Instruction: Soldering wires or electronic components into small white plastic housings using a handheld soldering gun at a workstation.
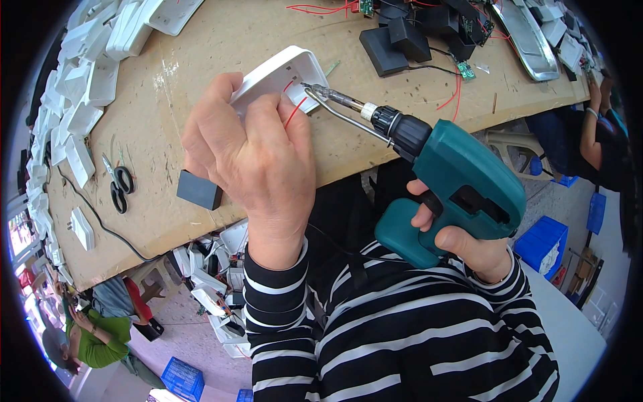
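My left hand is closed on a white plastic housing, tilted with its hollow side toward me. A thin red wire sticks up by its fingertips, partly hidden behind them. In my right hand is a green pistol-shaped soldering gun, gripped round the handle with a finger at the trigger. Its tip and the thin metal feed tube meet inside the housing, close to the red wire. Whether the tip touches metal there is too small to tell.
Black boxes with wires and a green circuit board lie at the back right, near a metal tray. White housings are heaped along the left. Scissors and a black block lie nearer. Other people sit at both sides.
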The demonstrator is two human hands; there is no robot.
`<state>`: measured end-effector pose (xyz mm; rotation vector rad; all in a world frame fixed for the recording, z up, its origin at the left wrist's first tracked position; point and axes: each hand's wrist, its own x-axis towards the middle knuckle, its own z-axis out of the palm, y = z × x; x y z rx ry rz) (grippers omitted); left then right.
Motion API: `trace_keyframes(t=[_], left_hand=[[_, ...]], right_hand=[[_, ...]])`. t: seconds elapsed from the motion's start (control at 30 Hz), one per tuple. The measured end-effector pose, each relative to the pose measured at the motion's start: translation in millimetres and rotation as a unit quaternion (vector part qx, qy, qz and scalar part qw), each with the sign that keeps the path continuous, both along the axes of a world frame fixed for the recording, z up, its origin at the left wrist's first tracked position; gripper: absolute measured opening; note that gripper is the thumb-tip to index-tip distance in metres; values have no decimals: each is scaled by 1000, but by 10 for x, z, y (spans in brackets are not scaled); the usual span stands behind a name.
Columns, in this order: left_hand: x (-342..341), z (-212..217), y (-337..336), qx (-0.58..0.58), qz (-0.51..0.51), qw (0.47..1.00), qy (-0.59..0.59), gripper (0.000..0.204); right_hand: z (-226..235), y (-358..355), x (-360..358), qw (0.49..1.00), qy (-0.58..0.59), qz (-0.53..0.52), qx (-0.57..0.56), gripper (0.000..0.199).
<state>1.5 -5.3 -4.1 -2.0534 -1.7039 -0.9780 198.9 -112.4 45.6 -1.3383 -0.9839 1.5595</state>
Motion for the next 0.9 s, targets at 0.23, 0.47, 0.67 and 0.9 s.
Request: trace_keyframes(t=[0.23,0.47,0.67,0.9], left_hand=[[0,0,0,-5,5,1000,0,7],[-11,9,0,1,0,1000,3,7],[2,5,10,1,0,1000,3,7],[-4,10,13,4,-1,1000,6,8]], right_hand=[[-28,15,-2,1000,-7,-4,25,76],[10,43,-24,1000,-15,-1,20,75],[37,105,-45,998,-1,0,63,51],[53,124,-55,999,1,-7,47,51]])
